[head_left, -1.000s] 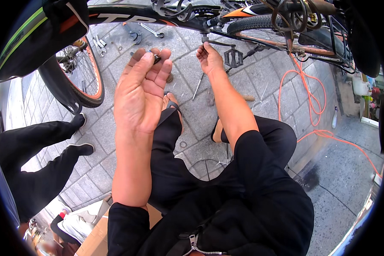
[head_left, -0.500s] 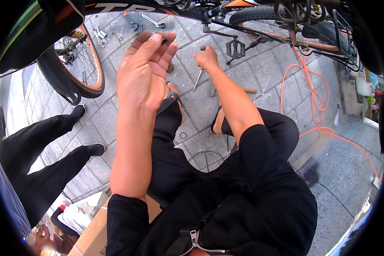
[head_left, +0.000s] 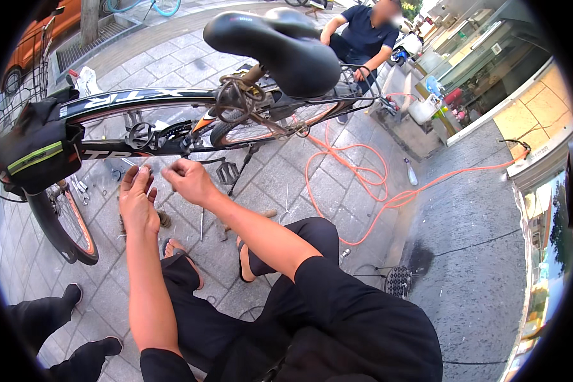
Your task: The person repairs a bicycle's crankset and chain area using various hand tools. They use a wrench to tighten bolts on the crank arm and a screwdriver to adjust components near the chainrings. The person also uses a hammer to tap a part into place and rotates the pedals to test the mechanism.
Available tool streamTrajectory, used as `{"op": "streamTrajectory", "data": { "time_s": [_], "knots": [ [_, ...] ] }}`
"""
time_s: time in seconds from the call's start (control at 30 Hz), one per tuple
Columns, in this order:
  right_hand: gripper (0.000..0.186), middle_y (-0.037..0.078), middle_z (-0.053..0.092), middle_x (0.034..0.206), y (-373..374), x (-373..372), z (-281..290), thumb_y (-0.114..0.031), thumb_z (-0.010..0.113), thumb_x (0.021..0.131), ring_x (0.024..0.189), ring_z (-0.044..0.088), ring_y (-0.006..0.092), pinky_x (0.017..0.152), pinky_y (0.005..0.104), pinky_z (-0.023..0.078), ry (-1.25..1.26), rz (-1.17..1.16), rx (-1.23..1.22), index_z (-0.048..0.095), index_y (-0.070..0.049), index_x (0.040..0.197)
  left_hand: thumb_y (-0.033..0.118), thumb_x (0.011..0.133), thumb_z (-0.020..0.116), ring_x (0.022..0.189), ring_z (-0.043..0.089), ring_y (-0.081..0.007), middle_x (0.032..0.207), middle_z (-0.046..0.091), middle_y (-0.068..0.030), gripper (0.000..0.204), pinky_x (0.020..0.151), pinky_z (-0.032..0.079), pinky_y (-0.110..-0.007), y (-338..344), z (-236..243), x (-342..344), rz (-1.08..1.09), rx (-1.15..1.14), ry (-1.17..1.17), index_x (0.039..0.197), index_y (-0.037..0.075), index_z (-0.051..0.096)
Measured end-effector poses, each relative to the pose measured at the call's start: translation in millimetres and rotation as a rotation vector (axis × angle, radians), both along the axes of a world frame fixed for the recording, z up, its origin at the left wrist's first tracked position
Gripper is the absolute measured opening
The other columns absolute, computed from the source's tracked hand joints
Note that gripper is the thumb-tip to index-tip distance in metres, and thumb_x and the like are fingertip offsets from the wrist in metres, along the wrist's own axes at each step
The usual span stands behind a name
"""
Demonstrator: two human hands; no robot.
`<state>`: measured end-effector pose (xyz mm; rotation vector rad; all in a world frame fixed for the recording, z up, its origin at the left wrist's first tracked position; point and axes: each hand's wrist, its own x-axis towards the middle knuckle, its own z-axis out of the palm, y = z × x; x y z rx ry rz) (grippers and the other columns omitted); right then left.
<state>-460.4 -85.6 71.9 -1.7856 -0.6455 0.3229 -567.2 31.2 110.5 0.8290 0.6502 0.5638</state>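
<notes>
Just in front of the bicycle's lower frame tube (head_left: 153, 151), both my hands are raised. My left hand (head_left: 140, 207) is closed, thumb against fingertips, around something too small to make out. To its right, my right hand (head_left: 191, 181) has its fingers curled together; whatever it may hold is hidden. A gap of a few centimetres separates the two hands. The black bicycle has a dark saddle (head_left: 283, 54) and a pedal (head_left: 228, 172) close to my right wrist. Below that forearm, a thin screwdriver-like rod (head_left: 202, 224) and a wooden-handled tool (head_left: 261, 215) lie on the paving.
Wrenches (head_left: 79, 190) lie near the front wheel (head_left: 70, 223). An orange hose (head_left: 363, 162) coils across the paving at right, beside a clear bottle (head_left: 411, 172). One person (head_left: 363, 38) sits behind the bicycle; another person's dark-trousered legs (head_left: 38, 325) stand at left.
The view has swung up and right, bringing in the saddle and the seated person. My right hand has come close to my left hand, which stays raised with fingers pinched.
</notes>
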Motion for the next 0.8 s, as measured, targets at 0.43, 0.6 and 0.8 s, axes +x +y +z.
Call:
{"op": "streamTrajectory", "data": {
  "time_s": [0.43,0.6,0.8],
  "knots": [
    [0.031,0.020,0.075,0.089,-22.2,-44.2,39.9,-0.023,0.076,0.088,0.080,0.075,0.0300,0.071,0.0390,0.058,-0.419,-0.139,-0.085,0.066,0.004,0.100,0.006,0.092,0.073,0.095,0.067,-0.0170,0.105,0.067,-0.0057,0.048,0.081,0.055,-0.034,-25.5,-29.3,21.8,-0.044,-0.090,-0.102,0.135,0.009,0.053],
    [0.035,0.015,0.075,0.085,-7.9,-21.7,13.5,-0.024,0.078,0.082,0.077,0.071,0.0195,0.069,0.0349,0.057,0.004,-0.228,0.099,0.067,0.004,0.099,0.008,0.092,0.073,0.092,0.068,-0.0180,0.109,0.067,-0.0076,0.042,0.079,0.056,-0.031,-8.2,-37.6,27.8,-0.059,0.013,0.006,0.130,0.004,0.056],
    [0.037,0.016,0.073,0.075,-34.2,40.2,-127.9,-0.031,0.080,0.076,0.068,0.071,0.0247,0.066,0.0421,0.058,0.237,-0.223,0.010,0.071,0.004,0.084,0.019,0.088,0.065,0.113,0.069,-0.0353,0.121,0.071,-0.0204,0.037,0.092,0.055,-0.043,-58.4,18.8,-6.8,-0.681,1.480,0.506,0.124,0.008,0.068]
  ]
}}
